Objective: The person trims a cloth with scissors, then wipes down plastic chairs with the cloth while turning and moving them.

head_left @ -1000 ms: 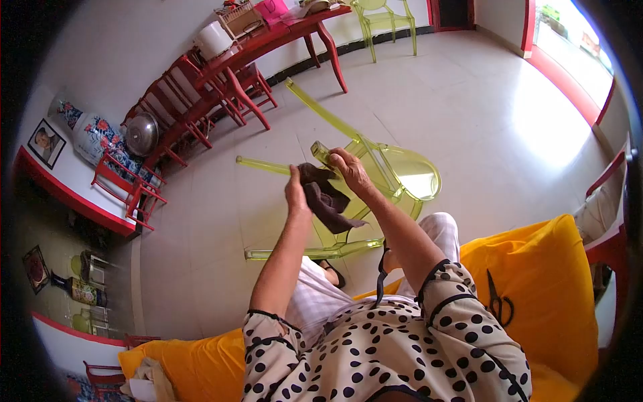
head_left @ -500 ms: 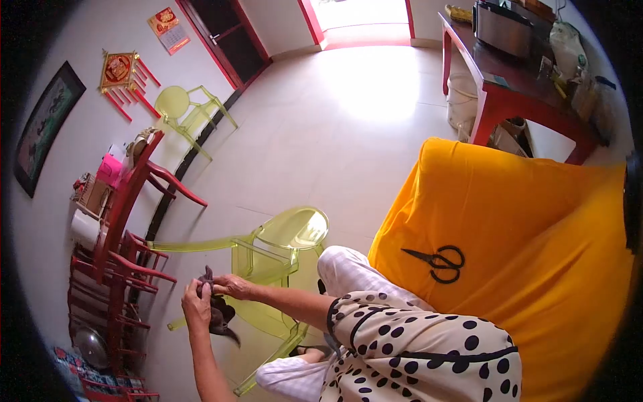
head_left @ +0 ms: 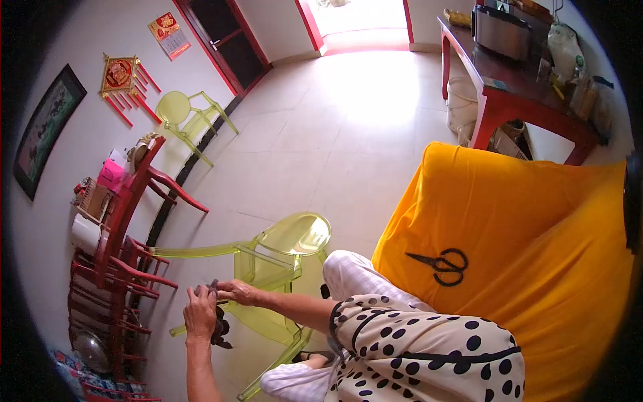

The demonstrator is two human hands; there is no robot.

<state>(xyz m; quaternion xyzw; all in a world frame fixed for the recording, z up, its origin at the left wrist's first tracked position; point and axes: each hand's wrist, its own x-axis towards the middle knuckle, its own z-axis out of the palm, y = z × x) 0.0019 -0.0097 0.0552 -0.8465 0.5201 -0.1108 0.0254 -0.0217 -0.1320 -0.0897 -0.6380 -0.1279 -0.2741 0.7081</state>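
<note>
My left hand (head_left: 199, 313) is raised with bent fingers pinching a dark grey-brown, soft, cloth-like bundle (head_left: 220, 329). My right hand (head_left: 236, 292) comes in from the other side, its fingers closed on the top of the same bundle. The hands are close together, and a small tip pokes up between them. Loose dark folds hang below, partly behind my left hand; I cannot make out the exact kind of thing. Black-handled scissors (head_left: 442, 265) lie on the yellow cloth (head_left: 509, 208) beside my lap, apart from both hands.
A clear green chair (head_left: 295, 234) stands just beyond my hands, and another green chair (head_left: 194, 120) is by the wall. Red wooden furniture (head_left: 124, 221) holding assorted items runs along the left. A dark red table (head_left: 499, 87) carries a metallic appliance (head_left: 501, 31).
Both hands have shifted slightly, and my left hand has turned so its back shows more. The bundle's hanging part now sits more behind that hand. The scissors stay on the cloth.
</note>
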